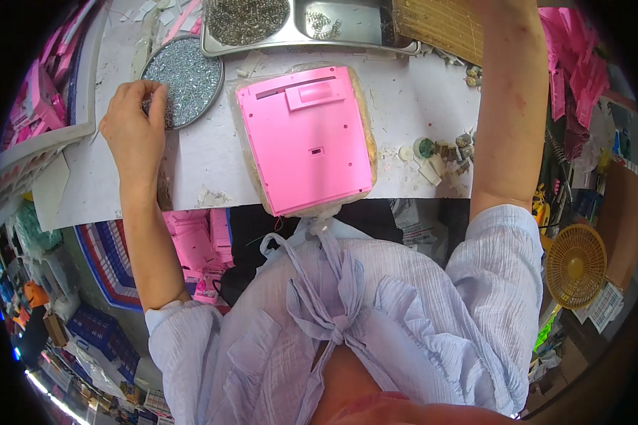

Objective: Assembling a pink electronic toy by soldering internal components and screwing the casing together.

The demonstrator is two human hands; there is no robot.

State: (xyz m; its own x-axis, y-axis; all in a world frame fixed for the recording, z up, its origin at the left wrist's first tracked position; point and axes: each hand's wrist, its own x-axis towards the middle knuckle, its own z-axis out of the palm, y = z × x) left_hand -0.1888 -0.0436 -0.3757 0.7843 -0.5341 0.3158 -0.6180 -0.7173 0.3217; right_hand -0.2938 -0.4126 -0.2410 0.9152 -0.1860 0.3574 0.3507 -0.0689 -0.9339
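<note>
My left hand rests at the near left rim of a round dark dish full of small silvery screws. Its fingers are curled down into the screws with the thumb drawn in, and whatever is between the fingertips is hidden. In front of me lies a flat pink plastic housing with a slot, a raised tab and small holes. It sits on a pad wrapped in clear plastic. My right forearm stretches up past the top edge, so the right hand is out of sight.
A metal tray with small metal parts in its compartments stands at the back, beside a brown cardboard piece. Small loose parts lie right of the housing. Pink pieces fill a crate at left; more hang at right.
</note>
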